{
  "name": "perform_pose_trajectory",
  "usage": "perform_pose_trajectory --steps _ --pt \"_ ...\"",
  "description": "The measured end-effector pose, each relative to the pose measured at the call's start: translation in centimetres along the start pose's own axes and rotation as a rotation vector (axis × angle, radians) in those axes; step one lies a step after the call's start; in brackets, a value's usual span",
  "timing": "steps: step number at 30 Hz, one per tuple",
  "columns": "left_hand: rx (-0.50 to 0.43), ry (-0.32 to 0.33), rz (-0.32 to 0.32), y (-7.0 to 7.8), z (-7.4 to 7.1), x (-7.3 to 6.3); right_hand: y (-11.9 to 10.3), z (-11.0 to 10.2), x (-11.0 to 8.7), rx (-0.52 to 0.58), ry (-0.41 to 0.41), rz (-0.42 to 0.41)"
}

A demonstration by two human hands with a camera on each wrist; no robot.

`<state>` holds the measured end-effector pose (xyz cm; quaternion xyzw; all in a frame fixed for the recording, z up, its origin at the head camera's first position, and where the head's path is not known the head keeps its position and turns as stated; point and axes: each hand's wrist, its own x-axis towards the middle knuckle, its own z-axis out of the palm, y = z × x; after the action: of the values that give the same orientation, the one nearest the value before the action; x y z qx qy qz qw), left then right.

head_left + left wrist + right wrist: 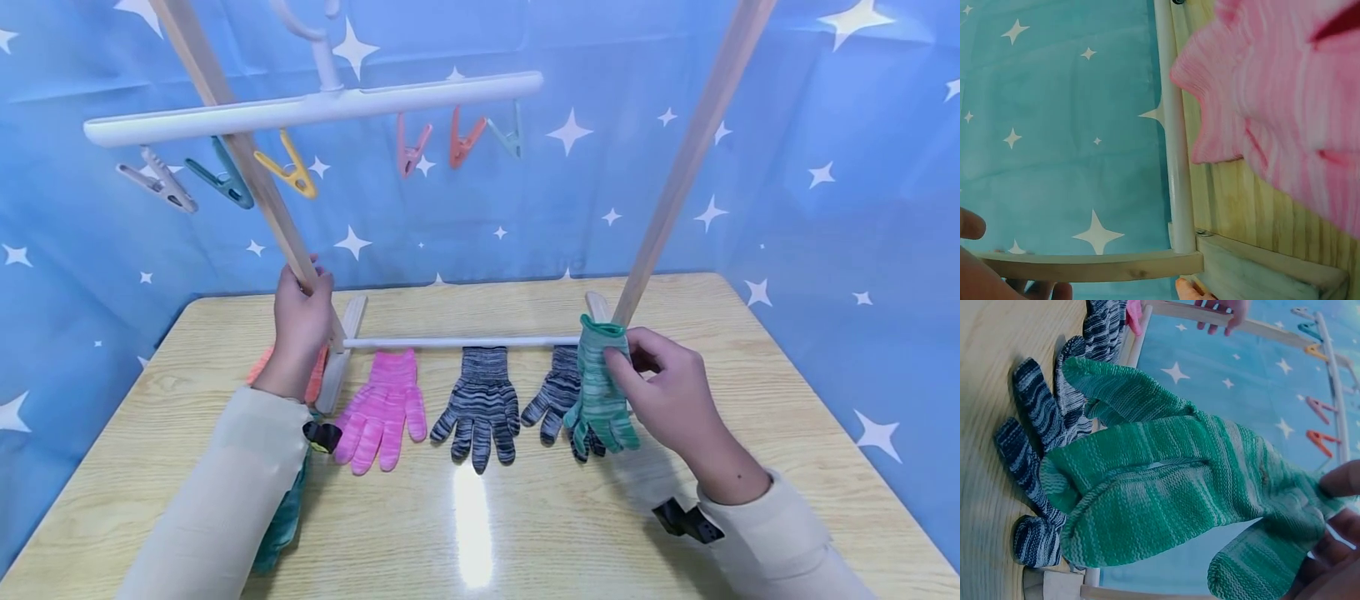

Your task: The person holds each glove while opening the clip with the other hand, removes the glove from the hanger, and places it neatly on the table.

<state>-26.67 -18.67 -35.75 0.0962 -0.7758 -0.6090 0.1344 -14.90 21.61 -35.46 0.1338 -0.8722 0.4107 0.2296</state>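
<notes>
My right hand (663, 379) pinches a green striped knit glove (602, 383) by its cuff side, its fingers hanging down. In the right wrist view the green glove (1147, 481) fills the middle, with thumb and fingers at its edge. Behind it lies a dark striped glove (555, 387), partly covered. My left hand (303, 321) grips the left wooden post (281, 221) of a stand, thumb and fingers on either side. Nearest to that hand on the table are a pink glove (382, 408) and a partly hidden orange glove (317, 379).
Another dark striped glove (482, 408) lies mid-table. A white rod (465, 342) joins the stand's feet near the right post (690, 167). A white hanger (315, 107) with several coloured clothespins hangs above. Another green glove (281, 525) is partly under the left sleeve.
</notes>
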Motion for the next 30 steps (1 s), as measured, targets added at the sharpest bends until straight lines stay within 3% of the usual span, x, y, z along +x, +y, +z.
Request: perform_pose_trajectory --steps 10,16,24,30 --pt "-0.046 -0.063 0.014 -1.0 -0.1 0.6 0.9 -0.3 0.0 -0.035 -0.039 0.04" --pt "0.014 -0.158 -0.003 -1.7 -0.6 0.6 1.7 -0.6 -0.1 -0.056 -0.063 0.088" --pt "0.065 -0.19 -0.011 -2.0 -0.8 0.4 2.0 -1.5 0.0 -0.064 -0.094 0.116" --pt "0.073 -0.268 -0.043 -2.1 -0.9 0.5 3.3 -2.9 -0.4 -0.08 -0.148 0.193"
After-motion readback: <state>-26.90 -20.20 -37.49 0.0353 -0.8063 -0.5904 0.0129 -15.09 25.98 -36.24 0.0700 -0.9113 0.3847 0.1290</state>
